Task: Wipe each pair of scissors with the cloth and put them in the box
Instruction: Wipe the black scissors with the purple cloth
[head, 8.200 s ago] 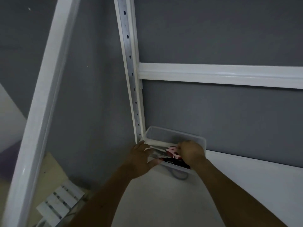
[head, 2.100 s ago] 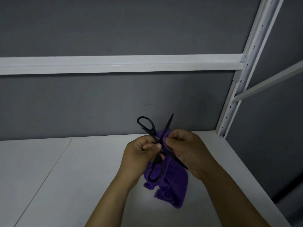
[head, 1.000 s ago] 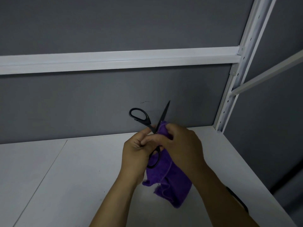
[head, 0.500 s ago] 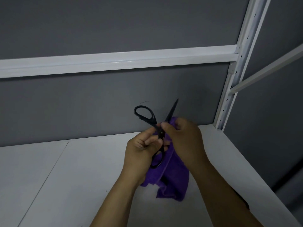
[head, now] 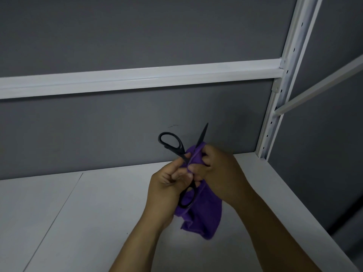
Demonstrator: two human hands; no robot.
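Note:
A pair of black scissors point(head: 170, 143) is held spread apart above the white shelf. My left hand point(head: 167, 183) grips it near the pivot; one handle loop sticks up to the left, the other hangs below my fingers. My right hand point(head: 220, 173) holds the purple cloth point(head: 200, 218) pinched around one blade, whose dark tip pokes up past the cloth. The rest of the cloth hangs down to the shelf. The box is not in view.
The white shelf board point(head: 88, 213) runs left and toward me, with a seam at its left. A grey back wall carries a white crossbar point(head: 137, 79). A white perforated upright point(head: 279, 99) stands at the right corner.
Over the last second my right hand has slid the cloth up and down along the blade; the scissors stay spread in my left hand. Eight seconds ago both hands were at the box.

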